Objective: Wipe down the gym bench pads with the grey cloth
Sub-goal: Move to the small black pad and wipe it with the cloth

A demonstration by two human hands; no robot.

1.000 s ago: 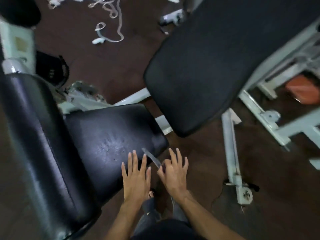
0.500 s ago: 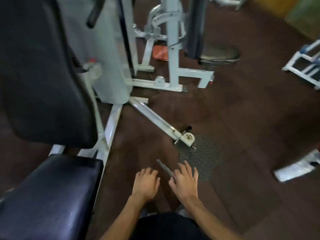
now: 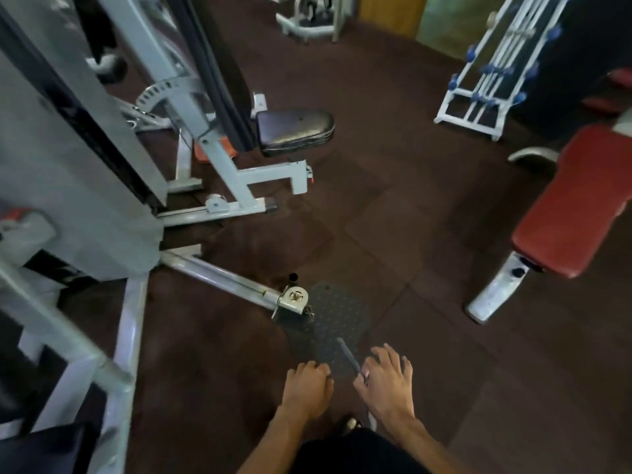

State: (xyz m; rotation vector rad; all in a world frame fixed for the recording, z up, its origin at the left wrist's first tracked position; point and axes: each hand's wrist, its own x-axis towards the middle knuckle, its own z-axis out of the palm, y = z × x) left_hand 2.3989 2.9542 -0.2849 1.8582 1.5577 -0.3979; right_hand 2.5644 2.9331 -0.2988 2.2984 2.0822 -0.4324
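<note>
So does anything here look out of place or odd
One thing: an orange object lies on the floor under the white machine frame, behind the black seat pad. It is too hidden to identify. Nothing looks spilled.

Dark brown rubber floor tiles fill the gym. A dark grey metal plate bears a raised dotted pattern. Pale grey-white painted machine frames carry a glossy black padded seat. A red padded bench sits on a white leg. A white rack shows blue end caps. An orange patch lies under the frame.
</note>
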